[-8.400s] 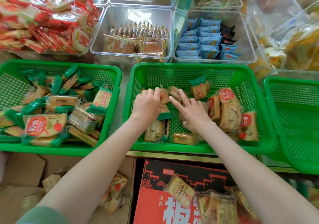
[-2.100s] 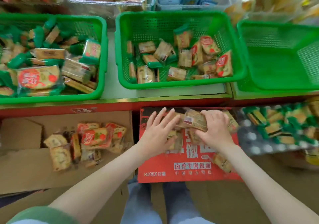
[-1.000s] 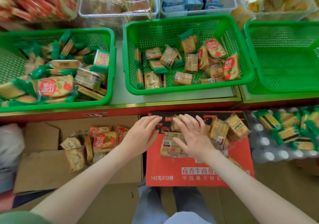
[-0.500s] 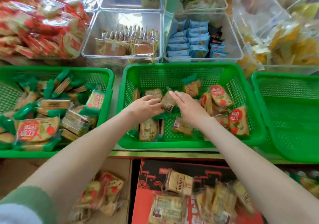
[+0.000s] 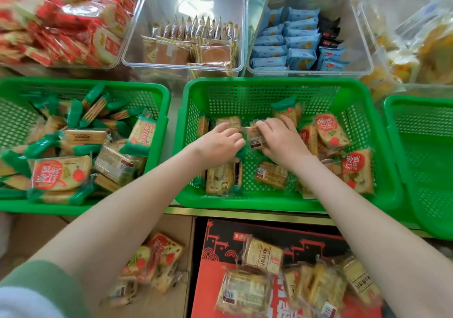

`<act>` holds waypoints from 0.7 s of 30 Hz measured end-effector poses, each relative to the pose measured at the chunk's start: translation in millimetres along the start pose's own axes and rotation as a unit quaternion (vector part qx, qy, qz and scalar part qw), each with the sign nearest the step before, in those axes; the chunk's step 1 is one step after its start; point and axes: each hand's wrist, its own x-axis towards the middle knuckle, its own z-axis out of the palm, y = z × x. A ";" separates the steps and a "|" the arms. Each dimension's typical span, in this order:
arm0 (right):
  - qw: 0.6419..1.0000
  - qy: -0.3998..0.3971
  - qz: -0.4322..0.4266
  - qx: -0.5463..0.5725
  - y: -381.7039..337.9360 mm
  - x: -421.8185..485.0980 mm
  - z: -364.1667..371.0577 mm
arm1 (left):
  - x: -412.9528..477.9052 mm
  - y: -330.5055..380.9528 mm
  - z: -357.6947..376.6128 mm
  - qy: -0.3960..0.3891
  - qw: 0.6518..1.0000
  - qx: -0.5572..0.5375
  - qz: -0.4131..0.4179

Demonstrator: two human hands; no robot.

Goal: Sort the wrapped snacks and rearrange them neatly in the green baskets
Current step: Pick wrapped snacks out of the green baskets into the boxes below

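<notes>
up from red carton (image 5: 269,232) into middle basket (image 5: 269,83), fingers (image 5: 266,127) of left hand (image 5: 218,143) and right hand (image 5: 282,141) pinching one wrapped snack (image 5: 255,138); placing, next needs aligning.

Green perforated baskets (image 5: 267,89), red-labelled snacks (image 5: 329,131), pale blue packets (image 5: 289,47)

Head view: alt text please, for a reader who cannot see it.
Over the middle green basket, the right hand has a wrapped snack in its grip while the left hand meets its other end. The left basket is heaped with packets; more lie on a red carton below.
</notes>
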 end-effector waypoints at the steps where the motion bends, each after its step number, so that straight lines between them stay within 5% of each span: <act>1: 0.999 0.015 0.018 0.025 -4.3 -5.0 -5.4 | -7.5 1.9 -2.8 0.040 0.998 -0.039 -0.024; 8: 0.970 0.089 0.103 0.202 -76.6 -57.9 -38.2 | -100.8 23.3 -42.5 0.236 0.935 -0.171 -0.203; 13: 0.967 0.095 0.053 0.232 -139.1 -131.0 -38.0 | -177.8 43.0 -52.1 0.297 0.919 -0.162 -0.204; 17: 0.981 0.016 -0.003 0.191 -173.0 -196.5 -9.6 | -213.8 69.2 -43.5 0.282 0.925 -0.165 -0.194; 21: 0.983 -0.156 0.039 0.089 -185.1 -234.2 13.8 | -224.4 93.5 -26.1 0.222 0.952 -0.146 -0.153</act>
